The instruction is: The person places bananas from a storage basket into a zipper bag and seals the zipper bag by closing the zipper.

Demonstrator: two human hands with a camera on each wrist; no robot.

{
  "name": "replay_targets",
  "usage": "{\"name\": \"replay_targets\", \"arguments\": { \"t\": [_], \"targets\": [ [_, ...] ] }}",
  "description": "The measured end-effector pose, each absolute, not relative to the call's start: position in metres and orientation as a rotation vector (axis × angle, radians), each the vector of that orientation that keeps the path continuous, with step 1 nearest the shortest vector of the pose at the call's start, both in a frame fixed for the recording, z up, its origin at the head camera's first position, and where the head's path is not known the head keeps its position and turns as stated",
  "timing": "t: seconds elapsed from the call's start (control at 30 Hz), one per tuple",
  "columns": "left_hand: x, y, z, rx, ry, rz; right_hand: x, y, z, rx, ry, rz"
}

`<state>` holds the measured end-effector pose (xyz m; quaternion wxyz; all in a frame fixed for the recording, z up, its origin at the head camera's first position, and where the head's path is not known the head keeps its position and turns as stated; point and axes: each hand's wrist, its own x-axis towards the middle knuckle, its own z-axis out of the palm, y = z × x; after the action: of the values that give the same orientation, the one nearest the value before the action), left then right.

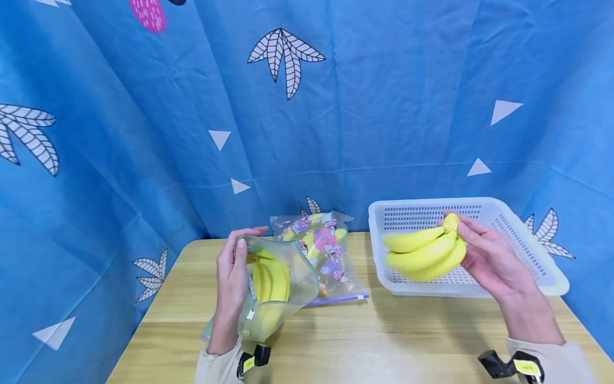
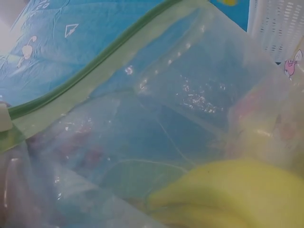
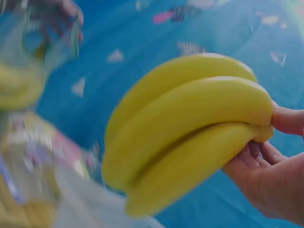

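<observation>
My right hand point(image 1: 499, 261) pinches a bunch of bananas point(image 1: 427, 253) by its stem, holding it up over the white basket point(image 1: 393, 288). In the right wrist view the bunch point(image 3: 190, 128) fills the middle, with the thumb and fingers at its stem end. My left hand point(image 1: 232, 277) grips the rim of a clear zip bag point(image 1: 302, 282), whose mouth stands open. Another bunch of bananas point(image 1: 271, 277) lies inside that bag. The left wrist view shows the bag's green zip edge point(image 2: 95, 64) and yellow bananas point(image 2: 232, 190) through the plastic.
Behind the left hand's bag lies a second zip bag point(image 1: 331, 245), printed with pink and purple figures, with yellow fruit inside and a purple slider edge. The wooden table point(image 1: 355, 341) meets a blue patterned curtain point(image 1: 384, 106) at the back and sides.
</observation>
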<state>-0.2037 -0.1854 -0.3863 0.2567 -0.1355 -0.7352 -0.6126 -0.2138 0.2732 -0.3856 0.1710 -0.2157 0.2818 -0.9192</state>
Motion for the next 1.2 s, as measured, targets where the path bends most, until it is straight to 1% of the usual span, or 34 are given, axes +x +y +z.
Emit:
{"name": "replay_targets", "arguments": {
  "t": [0.1, 0.23, 0.5, 0.7, 0.9, 1.03, 1.2],
  "targets": [
    [-0.202, -0.183, -0.389, -0.389, -1.989, -1.647, -0.209, 0.251, -0.382, -0.729, 0.642, -2.560],
    [-0.200, -0.179, -0.393, -0.411, -1.981, -1.642, -0.201, 0.215, -0.382, -0.774, 0.517, -2.541],
    [-0.198, -0.174, -0.395, -0.444, -2.006, -1.635, -0.197, 0.139, -0.395, -0.680, 0.590, -2.583],
    [-0.196, -0.175, -0.398, -0.479, -2.017, -1.643, -0.200, 0.094, -0.410, -0.641, 0.708, -2.593],
    [-0.195, -0.177, -0.399, -0.536, -2.026, -1.626, -0.203, 0.065, -0.425, -0.542, 0.813, -2.612],
    [-0.194, -0.178, -0.401, -0.521, -2.072, -1.608, -0.202, 0.056, -0.432, -0.472, 0.990, -2.560],
    [-0.195, -0.179, -0.404, -0.504, -2.127, -1.570, -0.203, 0.060, -0.432, -0.557, 1.474, -2.369]
  ]
}}
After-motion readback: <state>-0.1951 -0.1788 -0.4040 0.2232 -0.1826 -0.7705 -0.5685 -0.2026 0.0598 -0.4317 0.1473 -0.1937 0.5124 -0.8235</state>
